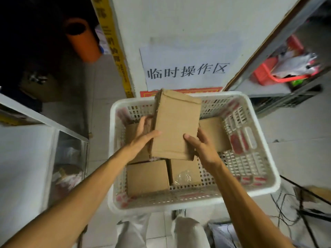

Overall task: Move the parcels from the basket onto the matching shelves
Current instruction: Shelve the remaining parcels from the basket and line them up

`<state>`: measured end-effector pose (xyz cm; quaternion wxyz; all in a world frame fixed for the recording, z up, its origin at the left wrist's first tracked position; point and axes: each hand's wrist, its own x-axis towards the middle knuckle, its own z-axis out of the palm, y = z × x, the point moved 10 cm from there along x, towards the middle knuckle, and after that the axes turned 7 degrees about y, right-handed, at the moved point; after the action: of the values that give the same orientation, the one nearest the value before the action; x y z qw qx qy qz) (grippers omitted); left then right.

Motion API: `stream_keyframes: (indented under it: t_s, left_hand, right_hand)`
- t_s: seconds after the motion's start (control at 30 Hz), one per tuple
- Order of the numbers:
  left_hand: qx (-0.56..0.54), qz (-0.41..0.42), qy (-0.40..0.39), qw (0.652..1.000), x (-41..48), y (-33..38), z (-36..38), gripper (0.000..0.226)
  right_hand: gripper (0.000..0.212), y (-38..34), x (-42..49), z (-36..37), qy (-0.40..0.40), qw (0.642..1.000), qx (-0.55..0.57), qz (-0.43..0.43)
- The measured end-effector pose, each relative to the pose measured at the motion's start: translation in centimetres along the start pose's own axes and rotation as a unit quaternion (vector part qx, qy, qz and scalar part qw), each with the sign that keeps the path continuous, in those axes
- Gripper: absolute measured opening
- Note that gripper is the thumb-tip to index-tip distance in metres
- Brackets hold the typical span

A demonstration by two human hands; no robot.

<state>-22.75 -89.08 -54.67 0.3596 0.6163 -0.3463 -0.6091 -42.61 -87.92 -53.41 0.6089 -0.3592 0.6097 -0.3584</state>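
Head view. Forearms enter from 7 and 5 o'clock. Left hand (141,138): thumb across the front face of a parcel (176,124), fingers behind its left edge, clamped on it. Right hand (202,145): thumb on the same face, fingers wrapped round the right edge, likewise clamped. The parcel is upright and tilted slightly, its top above the far rim of the basket (161,205) and its lower end still inside the walls. Left in the basket are at least four: left box (147,177) at 7 o'clock, taped box (185,171) at 6, right box (214,133) at 3, and one partly hidden beneath the left hand. Judged progress: one parcel in transit, most of the load unsorted; parcels already shelved cannot be told. Left shelf (44,119) edge lies close at 9 o'clock and right shelf (265,86) at 2, with a narrow aisle between. Cables (286,212) trail on the floor at 4 o'clock, a likely snag.
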Motion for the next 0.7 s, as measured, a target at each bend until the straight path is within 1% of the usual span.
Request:
stream_keyframes:
  t_s: [0.07, 0.17, 0.2, 0.23, 0.33, 0.4, 0.43, 0.47, 0.5, 0.57, 0.67, 0.7]
  left_hand:
    - [-0.013, 0.023, 0.006, 1.0, -1.0, 2.7, -0.2, 0.079]
    - [-0.009, 0.066, 0.004, 0.998, -3.0, 5.8, -0.7, 0.053]
    - [-0.008, 0.085, -0.001, 0.996, -4.1, 6.8, -0.6, 0.053]
    - [-0.01, 0.102, -0.002, 0.995, -5.3, 7.7, -0.6, 0.058]
    - [-0.033, 0.145, 0.022, 0.989, -9.2, 10.3, -1.0, 0.079]
    - [-0.055, 0.161, 0.053, 0.984, -11.6, 11.7, -2.0, 0.095]
    - [-0.058, 0.166, 0.078, 0.981, -12.9, 12.4, -2.8, 0.102]
    - [-0.053, 0.177, 0.107, 0.977, -14.2, 13.2, -3.7, 0.104]
    - [-0.045, 0.196, 0.132, 0.971, -15.6, 14.1, -4.6, 0.1]
    - [-0.035, 0.238, 0.172, 0.955, -18.4, 15.9, -6.6, 0.086]
    - [-0.039, 0.262, 0.227, 0.937, -23.3, 17.7, -10.1, 0.082]
    - [-0.05, 0.268, 0.236, 0.933, -24.8, 18.3, -11.3, 0.073]
  right_hand:
    - [0.042, -2.3, -1.3, -0.4, 0.003, 1.0, 0.003, -0.028]
    - [0.037, -6.2, -2.4, -1.0, 0.009, 0.997, 0.007, -0.075]
    - [0.038, -7.7, -2.7, -0.9, 0.001, 0.995, -0.005, -0.098]
    - [0.04, -9.1, -3.0, -0.7, -0.006, 0.992, -0.017, -0.122]
    - [0.054, -12.4, -4.5, 0.4, -0.025, 0.986, -0.037, -0.158]
    - [0.067, -14.2, -5.8, 2.2, -0.06, 0.982, -0.046, -0.171]
    - [0.076, -15.4, -6.6, 3.5, -0.079, 0.975, -0.072, -0.192]
    - [0.085, -16.6, -7.5, 5.1, -0.1, 0.964, -0.106, -0.221]
    - [0.092, -17.9, -8.6, 6.7, -0.12, 0.952, -0.13, -0.249]
    - [0.097, -20.0, -10.9, 10.0, -0.161, 0.933, -0.144, -0.289]
    - [0.103, -22.3, -14.0, 14.5, -0.22, 0.917, -0.12, -0.312]
    - [0.101, -22.9, -15.0, 15.9, -0.236, 0.913, -0.106, -0.317]
